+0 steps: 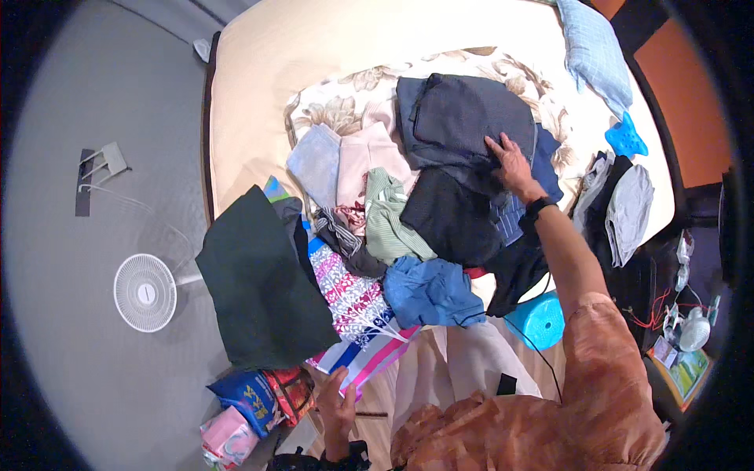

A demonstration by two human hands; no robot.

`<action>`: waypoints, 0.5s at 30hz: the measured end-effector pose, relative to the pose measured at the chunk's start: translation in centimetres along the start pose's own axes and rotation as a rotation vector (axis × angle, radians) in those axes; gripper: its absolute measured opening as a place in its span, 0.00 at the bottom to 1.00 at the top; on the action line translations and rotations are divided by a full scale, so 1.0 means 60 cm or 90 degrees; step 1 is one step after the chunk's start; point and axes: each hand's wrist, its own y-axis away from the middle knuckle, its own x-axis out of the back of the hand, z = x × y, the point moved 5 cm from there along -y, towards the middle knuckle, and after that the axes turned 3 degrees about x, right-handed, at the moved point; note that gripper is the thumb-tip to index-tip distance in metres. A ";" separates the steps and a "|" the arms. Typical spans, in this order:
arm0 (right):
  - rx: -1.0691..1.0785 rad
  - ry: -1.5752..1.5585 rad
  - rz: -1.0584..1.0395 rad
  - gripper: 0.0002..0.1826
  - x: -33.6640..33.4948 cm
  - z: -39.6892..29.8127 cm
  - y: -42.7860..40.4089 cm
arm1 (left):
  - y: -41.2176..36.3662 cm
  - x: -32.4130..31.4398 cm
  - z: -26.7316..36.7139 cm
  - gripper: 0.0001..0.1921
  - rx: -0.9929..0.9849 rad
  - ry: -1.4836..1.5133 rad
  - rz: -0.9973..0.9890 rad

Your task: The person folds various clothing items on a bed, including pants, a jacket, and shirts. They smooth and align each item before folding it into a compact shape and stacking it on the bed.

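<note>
My right hand (513, 168) lies with fingers apart on a folded dark grey garment (471, 112) atop a heap of clothes on the bed. Below that hand are a black garment (450, 215) and a dark blue checked cloth (508, 221). At the bottom, my left hand (336, 406) is by the lower corner of a tree-print cloth (350, 294) with pink and blue stripes; whether it grips the corner is unclear. Nearer the middle lie a green striped garment (392, 218), a blue garment (433, 291), pink clothing (371, 153) and a light blue piece (315, 156).
A dark green cloth (265, 288) hangs at the bed's left corner, above packaged bags (250, 403). A white fan (145, 292) stands on the grey floor. A turquoise stool (539, 321) is near my right arm. More clothes (627, 206) lie right, below a pillow (595, 53).
</note>
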 end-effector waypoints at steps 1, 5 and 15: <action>0.053 -0.039 0.017 0.40 0.012 0.004 -0.008 | 0.006 -0.005 0.007 0.14 0.034 0.014 -0.006; 0.092 -0.036 -0.021 0.27 0.017 0.035 -0.024 | 0.030 -0.030 0.012 0.12 0.102 0.122 0.001; 0.006 -0.443 0.120 0.07 0.111 0.055 -0.027 | 0.040 -0.070 0.043 0.13 0.130 0.156 -0.073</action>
